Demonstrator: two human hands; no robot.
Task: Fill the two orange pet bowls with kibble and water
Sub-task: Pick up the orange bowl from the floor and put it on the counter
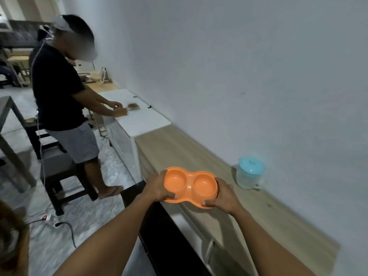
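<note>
holding at the very start of the task, the orange plastic double pet dish (190, 186) lies between both hands just below frame centre, over the front edge of the pale wooden counter (268, 220); whether it rests on the wood or hangs just above it i cannot tell. the left hand (157, 188) grips the dish's 9 o'clock end, fingers wrapped round the far rim and thumb pressed on the near rim, and the right hand (224, 194) clamps the 3 o'clock end the same way. both round hollows of the dish look bare and dry, so neither the kibble nor the water is in yet and both fillings are left. at the dish's 2 o'clock, near it by the wall, stands a translucent plastic tub with a teal lid (250, 173), lid on, contents unclear. no kibble bag or tap shows. at the frame's 10 o'clock, well apart, another person (59, 92) works at a white cabinet top (139, 120).
</note>
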